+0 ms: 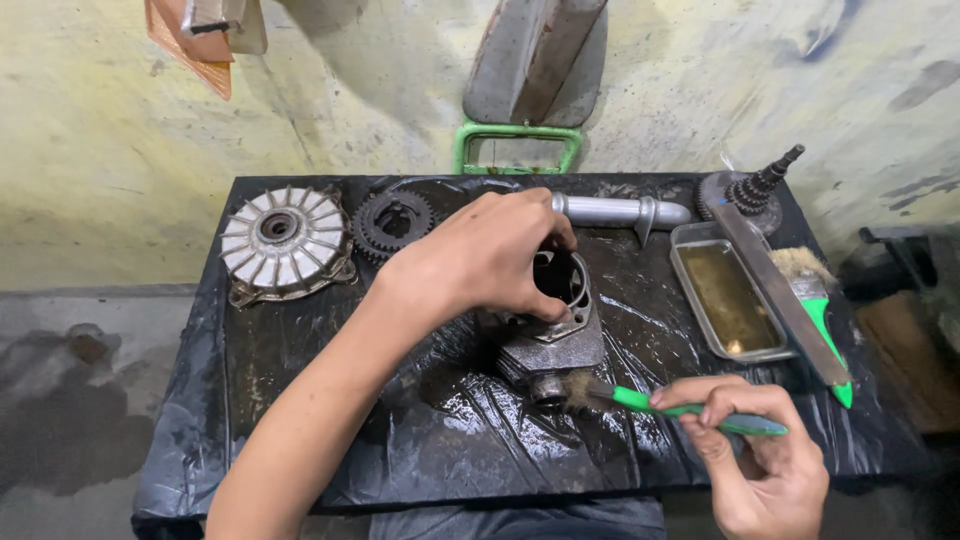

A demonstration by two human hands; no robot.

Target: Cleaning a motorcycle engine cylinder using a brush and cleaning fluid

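Observation:
My left hand [485, 255] grips the top rim of a dark metal engine cylinder [560, 335] that stands on the black plastic-covered table [330, 400]. My right hand [755, 450] holds a green-handled brush [690, 408] by its handle. The brush's bristles touch the lower front of the cylinder. Both hands are near the table's front half, the cylinder between them.
A finned silver hub [283, 243] and a black sprocket [393, 222] lie at the back left. A grey metal tube [620, 211], a stepped gear shaft [760, 185], a metal tray of yellowish liquid [728, 295], a flat metal bar [785, 300] and a second green brush [818, 300] sit at the right.

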